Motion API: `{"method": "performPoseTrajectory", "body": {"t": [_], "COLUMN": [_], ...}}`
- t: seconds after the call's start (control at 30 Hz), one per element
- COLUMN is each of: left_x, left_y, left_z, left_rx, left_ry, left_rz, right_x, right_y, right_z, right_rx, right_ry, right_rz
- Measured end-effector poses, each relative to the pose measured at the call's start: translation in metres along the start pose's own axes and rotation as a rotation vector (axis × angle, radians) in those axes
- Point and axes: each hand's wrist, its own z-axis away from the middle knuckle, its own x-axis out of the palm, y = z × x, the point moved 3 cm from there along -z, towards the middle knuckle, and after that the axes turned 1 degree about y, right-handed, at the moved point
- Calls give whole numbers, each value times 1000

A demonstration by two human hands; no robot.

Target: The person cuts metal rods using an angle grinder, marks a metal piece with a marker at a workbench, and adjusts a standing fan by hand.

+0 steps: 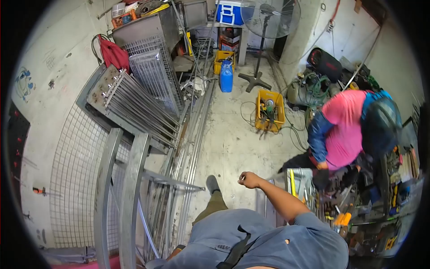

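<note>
My right hand (249, 180) is held out in front of me above the concrete floor (228, 157). Its fingers are curled inward, and whatever lies inside them, if anything, is hidden. It touches no surface. Of my left arm only a bit of skin shows low beside my shirt; my left hand is out of sight. A welded metal frame (131, 188) of square tubes stands close on my left. To the right of my right hand is a cluttered workbench (304, 179) with a yellow-handled tool (293, 183) on it.
A person in a pink shirt (342, 130) and dark head covering bends over the bench. Ahead are a yellow crate (281, 117) of tools, a blue jug (226, 77) and a stand fan (259, 58). Long metal bars (195, 125) and wire racks (156, 76) line the left.
</note>
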Motion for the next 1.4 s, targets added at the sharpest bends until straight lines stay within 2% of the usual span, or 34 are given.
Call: {"method": "performPoseTrajectory", "body": {"t": [0.1, 0.2, 0.23, 0.3, 0.33, 0.43, 0.47, 0.5, 0.57, 0.63, 0.7, 0.83, 0.9, 0.93, 0.97, 1.03, 1.07, 1.17, 1.27, 1.37, 1.4], "left_x": [-81, -194, -236, -326, -373, -518, -565, -611, -707, -754, -795, -813, -833, -844, -855, -876, -893, -957, -1043, -1147, -1186], "left_y": [2, 18, 27, 43, 52, 83, 104, 118, 127, 156, 182, 213, 234, 244, 252, 263, 269, 296, 319, 341, 352], "left_z": [-60, -118, -137, -180, -204, -272, -271, -280, -359, -366, -368, -394, -397, -399, -406, -419, -427, -461, -512, -576, -597], "left_rx": [21, 94, 137, 213, 275, 441, 425, 381, 476, 446, 409, 251, 195, 173, 153, 123, 107, 101, 108, 140, 151], "left_ry": [-16, 12, 46, 130, 202, 495, 598, 615, 757, 733, 644, 216, 97, 63, 40, 14, 11, 19, 54, 129, 174], "left_rz": [-20, -91, -133, -224, -307, -582, -514, -433, -123, -375, -540, -294, -197, -157, -127, -86, -79, -73, -138, -276, -319], "right_x": [-48, -90, -92, -115, -119, -119, -115, -134, -111, -147, -188, -310, -348, -367, -426, -527, -572, -638, -675, -658, -640], "right_y": [20, 40, 75, 93, 122, 208, 242, 229, 339, 300, 294, 268, 345, 380, 330, 238, 187, 157, 141, 184, 214], "right_z": [-71, -110, -137, -157, -170, -192, -200, -200, -243, -232, -276, -381, -475, -520, -544, -585, -601, -666, -707, -719, -718], "right_rx": [151, 355, 241, 214, 262, -38, -161, 77, 616, 1076, 1047, 975, 427, 164, 282, 586, 650, 495, 378, 575, 559], "right_ry": [55, 18, -46, -118, -129, -296, -347, -650, -774, -538, -461, -333, -551, -537, -324, 124, 307, 423, 519, 473, 340], "right_rz": [-72, -204, -40, 181, 139, 638, 819, 737, -19, -356, -328, -301, 315, 621, 573, 102, -110, -106, -121, -196, 76]}}
